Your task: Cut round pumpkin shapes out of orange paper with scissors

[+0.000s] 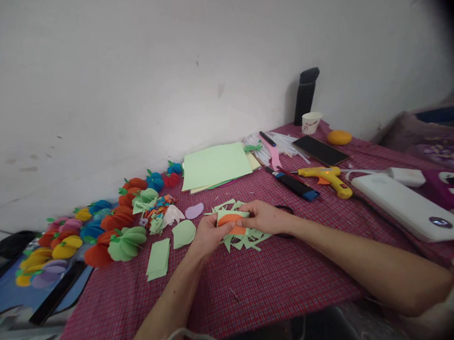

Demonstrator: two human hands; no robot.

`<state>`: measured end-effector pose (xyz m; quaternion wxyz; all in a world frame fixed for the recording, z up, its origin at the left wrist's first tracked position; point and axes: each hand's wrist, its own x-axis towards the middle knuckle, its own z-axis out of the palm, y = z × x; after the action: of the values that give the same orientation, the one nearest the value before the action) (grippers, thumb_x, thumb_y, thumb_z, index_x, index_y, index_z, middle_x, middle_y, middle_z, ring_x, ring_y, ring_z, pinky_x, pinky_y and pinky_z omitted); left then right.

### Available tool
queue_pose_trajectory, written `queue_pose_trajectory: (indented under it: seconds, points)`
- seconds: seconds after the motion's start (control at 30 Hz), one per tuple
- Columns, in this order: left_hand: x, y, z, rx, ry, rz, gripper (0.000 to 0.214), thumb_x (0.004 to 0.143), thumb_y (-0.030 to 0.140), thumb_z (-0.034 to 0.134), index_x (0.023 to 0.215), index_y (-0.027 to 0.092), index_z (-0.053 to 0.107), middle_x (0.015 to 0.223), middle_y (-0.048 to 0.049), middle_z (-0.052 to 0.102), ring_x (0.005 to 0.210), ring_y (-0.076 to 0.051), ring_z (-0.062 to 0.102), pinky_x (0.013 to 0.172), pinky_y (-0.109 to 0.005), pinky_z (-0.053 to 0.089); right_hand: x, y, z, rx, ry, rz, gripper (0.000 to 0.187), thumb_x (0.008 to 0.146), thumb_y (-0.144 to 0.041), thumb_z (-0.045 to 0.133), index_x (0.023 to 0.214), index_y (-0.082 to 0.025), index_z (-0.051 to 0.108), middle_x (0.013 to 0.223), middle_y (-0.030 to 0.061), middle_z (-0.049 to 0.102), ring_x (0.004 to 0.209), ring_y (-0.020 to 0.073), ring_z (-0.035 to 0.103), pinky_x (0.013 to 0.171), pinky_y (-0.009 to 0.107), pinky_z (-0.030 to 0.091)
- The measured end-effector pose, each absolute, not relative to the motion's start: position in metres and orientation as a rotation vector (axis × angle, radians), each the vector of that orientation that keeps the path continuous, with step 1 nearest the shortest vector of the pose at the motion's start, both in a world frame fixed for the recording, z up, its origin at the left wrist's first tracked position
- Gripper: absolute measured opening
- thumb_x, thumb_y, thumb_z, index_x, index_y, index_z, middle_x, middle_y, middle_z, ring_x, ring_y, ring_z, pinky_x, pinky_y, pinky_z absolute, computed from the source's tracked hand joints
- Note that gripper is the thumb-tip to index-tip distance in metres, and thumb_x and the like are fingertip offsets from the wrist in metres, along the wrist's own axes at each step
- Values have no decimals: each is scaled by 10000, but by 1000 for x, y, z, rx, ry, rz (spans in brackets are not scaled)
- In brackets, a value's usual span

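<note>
fingers [219, 230] of our left hand [207, 237] and right hand [265, 217] are pinched shut on the orange cutout [229, 220], with a green slip [234, 213] across its top. we hold it just over the green scraps [252, 239] on the bench [277, 283]. step looks like fitting green to orange; it calls for steady alignment. glue gun [327, 177] lies well right.

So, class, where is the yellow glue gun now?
In the head view, the glue gun lies right of centre on the table, between the blue-black cutter and the white box.
</note>
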<state>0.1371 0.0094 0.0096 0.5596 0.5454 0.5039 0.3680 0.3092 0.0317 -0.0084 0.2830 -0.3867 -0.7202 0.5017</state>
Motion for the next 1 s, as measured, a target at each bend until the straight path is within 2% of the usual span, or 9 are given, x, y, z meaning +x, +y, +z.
queue_pose_trajectory:
  seconds: [0.13,0.3,0.5,0.63,0.73,1.0]
  points:
    - [139,10,6,1200,1153,948,258,595,261,657,808,117,637,624,-13,619,507,-94,515,503,-206,402,307,31,-7,-1015,-1768,1497,280,727,-392,521,811,-136,598,551,-26,550,420,64,442,393,172,317]
    - [137,11,1,1131,1103,915,256,602,252,656,814,109,632,602,-8,605,473,-72,485,498,-198,387,308,32,-9,-1056,-1726,1515,254,714,-380,540,728,-133,598,531,-28,549,408,60,436,379,169,309]
    - [139,9,4,1057,1058,866,370,600,304,658,900,92,618,710,-72,638,572,-128,554,517,-220,389,307,30,-8,-1077,-1672,1556,239,725,-364,526,718,-141,611,563,-17,578,426,64,458,413,173,340]
    - [140,9,4,1038,1123,920,326,590,319,663,832,104,633,718,-65,641,548,-107,535,489,-200,354,305,27,-2,-1014,-1651,1626,267,716,-400,550,755,-144,616,601,-9,578,474,63,472,450,167,357]
    - [139,10,2,1062,1149,939,299,595,320,656,794,98,643,665,-50,629,488,-78,484,449,-192,304,304,26,-2,-977,-1631,1736,244,688,-381,594,707,-138,612,572,-13,560,491,64,479,480,168,378]
    - [139,9,1,1085,1064,961,279,642,256,620,873,101,639,610,-18,600,482,-70,461,462,-189,316,304,27,-4,-1052,-1573,1778,220,703,-344,578,688,-129,623,566,10,596,478,68,508,501,181,414]
